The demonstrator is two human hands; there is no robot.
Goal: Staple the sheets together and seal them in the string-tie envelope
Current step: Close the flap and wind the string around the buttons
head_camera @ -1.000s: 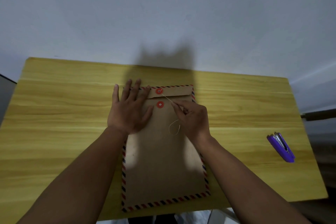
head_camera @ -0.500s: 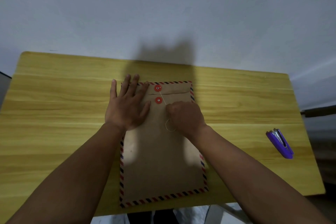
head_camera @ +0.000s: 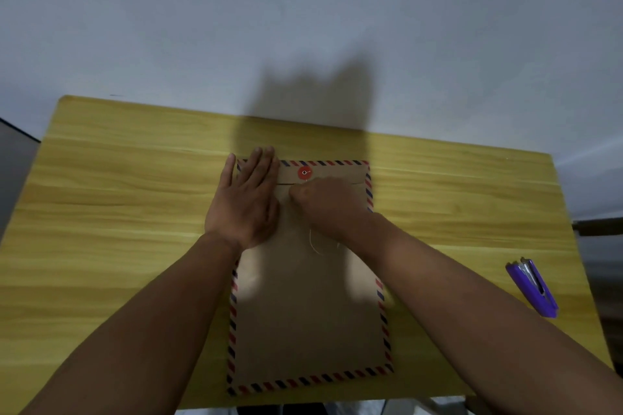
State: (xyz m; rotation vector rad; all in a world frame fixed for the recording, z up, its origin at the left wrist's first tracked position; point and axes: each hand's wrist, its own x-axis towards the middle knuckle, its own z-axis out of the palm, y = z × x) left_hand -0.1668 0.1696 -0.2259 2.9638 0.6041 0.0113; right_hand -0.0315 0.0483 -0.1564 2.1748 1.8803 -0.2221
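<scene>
On the yellow wooden table (head_camera: 118,212), which fills most of my view below a pale grey wall (head_camera: 303,10), I see the brown envelope (head_camera: 310,313) lying flat near the middle, its long side running away from me and its edges striped in red and dark blue. Its flap is folded down at the far end. No sheets are in view, so I cannot tell whether they are inside.

Both bare forearms reach in from the near edge. My left hand (head_camera: 246,202) lies palm down on the envelope's far left corner, fingers straight and close together, their tips passing just over the far edge onto the table. My right hand (head_camera: 330,205) sits just beside it, fingers curled into a loose fist over the spot below the flap; it is blurred, and it appears to pinch the string (head_camera: 317,242), a thin pale loop of which trails out near the wrist onto the paper.

Well apart, near the right edge of the table, lies a purple stapler (head_camera: 532,286).

Smallest, a red button (head_camera: 304,172) sits on the flap, just beyond the right knuckles.
</scene>
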